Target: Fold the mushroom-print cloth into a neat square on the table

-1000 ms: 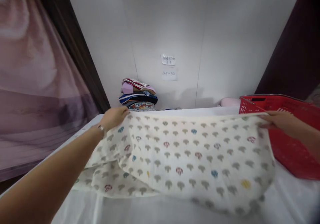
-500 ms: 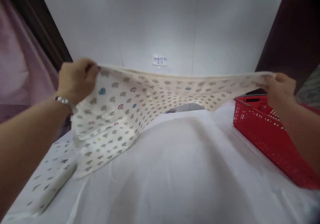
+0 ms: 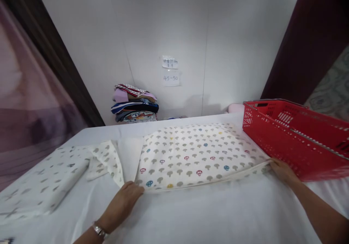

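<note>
Left hand (image 3: 122,204) and right hand (image 3: 282,170) pinch near corners of mushroom-print blanket (image 3: 196,156) — uneven tension could skew the fold.

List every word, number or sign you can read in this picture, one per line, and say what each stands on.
"45-50": handwritten on the lower paper note stuck to the white wall.
Upper paper note, on the same wall: handwritten characters, too small and blurred to read.
The mushroom-print cloth, the red basket and the stack of folded clothes show no readable text.
</note>
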Tool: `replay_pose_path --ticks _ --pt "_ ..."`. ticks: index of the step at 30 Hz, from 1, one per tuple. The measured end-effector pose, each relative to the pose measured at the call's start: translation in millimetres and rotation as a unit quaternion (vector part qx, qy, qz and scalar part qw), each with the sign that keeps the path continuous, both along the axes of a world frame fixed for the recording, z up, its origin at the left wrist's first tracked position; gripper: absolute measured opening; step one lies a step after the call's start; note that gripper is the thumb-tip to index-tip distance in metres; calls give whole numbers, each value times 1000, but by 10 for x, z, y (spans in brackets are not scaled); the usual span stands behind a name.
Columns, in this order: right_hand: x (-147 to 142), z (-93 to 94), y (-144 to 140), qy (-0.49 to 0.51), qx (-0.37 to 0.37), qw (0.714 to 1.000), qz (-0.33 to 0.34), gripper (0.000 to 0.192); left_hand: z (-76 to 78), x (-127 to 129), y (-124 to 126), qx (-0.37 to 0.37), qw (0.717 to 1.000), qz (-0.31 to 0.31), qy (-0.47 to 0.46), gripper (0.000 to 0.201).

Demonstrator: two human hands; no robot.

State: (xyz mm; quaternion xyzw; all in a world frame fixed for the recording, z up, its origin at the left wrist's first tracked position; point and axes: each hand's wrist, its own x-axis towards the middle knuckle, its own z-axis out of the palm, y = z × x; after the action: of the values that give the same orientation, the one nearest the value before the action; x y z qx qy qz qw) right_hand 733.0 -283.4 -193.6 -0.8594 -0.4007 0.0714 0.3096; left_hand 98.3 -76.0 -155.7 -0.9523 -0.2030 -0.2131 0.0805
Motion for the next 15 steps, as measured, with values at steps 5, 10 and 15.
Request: replay_pose_path --ticks 5,10,15 --pt "210 -219 -301 -66 7 996 53 32 86 -148 -301 -3 1000 -17 12 20" --pt "254 -357 -462 -107 2 993 58 36 51 -189 -503 -1 999 -39 -1 21" --pt "198 -345 -686 -115 -3 991 63 43 2 -198 -576 5 1000 -25 -4 21"
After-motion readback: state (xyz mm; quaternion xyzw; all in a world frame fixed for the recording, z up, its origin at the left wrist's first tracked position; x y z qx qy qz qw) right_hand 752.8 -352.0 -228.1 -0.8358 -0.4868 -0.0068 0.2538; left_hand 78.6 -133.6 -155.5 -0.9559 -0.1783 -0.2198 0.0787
